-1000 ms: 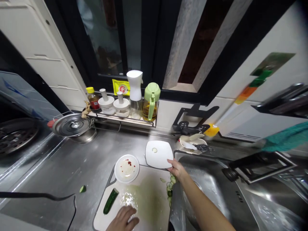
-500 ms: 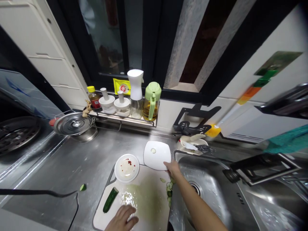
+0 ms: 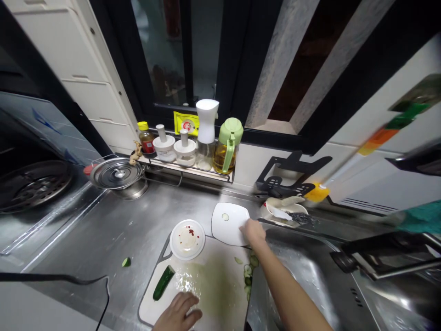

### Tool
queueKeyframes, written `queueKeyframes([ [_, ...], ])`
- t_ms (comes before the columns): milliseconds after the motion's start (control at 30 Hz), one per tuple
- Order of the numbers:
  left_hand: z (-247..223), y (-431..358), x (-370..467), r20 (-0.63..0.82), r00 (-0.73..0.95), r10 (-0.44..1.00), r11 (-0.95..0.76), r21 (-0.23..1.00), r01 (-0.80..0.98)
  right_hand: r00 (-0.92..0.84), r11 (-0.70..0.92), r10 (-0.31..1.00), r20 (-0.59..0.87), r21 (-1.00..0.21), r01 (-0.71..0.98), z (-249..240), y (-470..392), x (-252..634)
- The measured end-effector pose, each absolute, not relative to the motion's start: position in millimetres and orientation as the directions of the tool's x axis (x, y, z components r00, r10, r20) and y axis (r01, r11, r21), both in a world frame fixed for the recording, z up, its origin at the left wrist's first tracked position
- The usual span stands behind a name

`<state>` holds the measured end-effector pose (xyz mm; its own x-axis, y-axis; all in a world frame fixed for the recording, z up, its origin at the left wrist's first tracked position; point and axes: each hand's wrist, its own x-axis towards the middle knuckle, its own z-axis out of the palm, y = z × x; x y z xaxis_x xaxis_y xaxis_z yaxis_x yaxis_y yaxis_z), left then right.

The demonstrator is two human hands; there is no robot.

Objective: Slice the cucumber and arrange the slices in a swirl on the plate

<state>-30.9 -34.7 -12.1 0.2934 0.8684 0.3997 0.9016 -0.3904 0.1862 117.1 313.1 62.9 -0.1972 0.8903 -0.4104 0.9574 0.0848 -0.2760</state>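
My right hand [image 3: 254, 231] is at the right edge of a square white plate [image 3: 234, 231], fingers closed on its rim. One pale cucumber slice [image 3: 225, 217] lies on that plate. Fingers spread, my left hand [image 3: 181, 312] rests at the near part of a wet, green-stained cutting board [image 3: 220, 285] and holds nothing. Left of it on the board lies a piece of cucumber [image 3: 164, 282] with a cut end. Several cucumber slices [image 3: 248, 276] lie along the board's right edge. A round white dish [image 3: 188, 255] with red bits overlaps the board's far left corner.
The sink [image 3: 303, 271] is right of the board. A cucumber end [image 3: 126, 262] lies on the steel counter, near a black cable [image 3: 69, 277]. Behind stand a lidded pot [image 3: 129, 188] and a rack with seasoning jars [image 3: 165, 149] and a green-topped oil jug [image 3: 227, 149].
My right hand has shifted farther up the plate's right edge. The whole view has moved slightly, so things appear more to the right. My left hand stays over the board.
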Motion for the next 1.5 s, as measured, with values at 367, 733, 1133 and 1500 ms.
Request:
queueKeyframes([
  [367,-7.6,-34.3,-34.8,0.356,0.314,0.880,-0.403,0.211,0.890,-0.251,0.137,0.909,-0.332,-0.330,0.934,43.9,310.5,50.2],
  [733,7.8,-34.7,-34.7,0.294,0.297,0.908,-0.380,0.284,0.880,-0.335,0.014,0.831,-0.444,-0.586,0.810,47.3,313.8,110.5],
  [1133,12.2,-37.6,-34.7,0.263,0.327,0.908,-0.396,0.283,0.873,-0.184,0.034,0.939,-0.290,-0.454,0.891,71.2,236.1,213.3],
  [1500,4.6,-42.1,-55.2,0.299,-0.525,0.797,0.415,0.359,0.836,-0.164,-0.023,0.849,-0.502,-0.345,0.938,55.6,58.8,225.4],
])
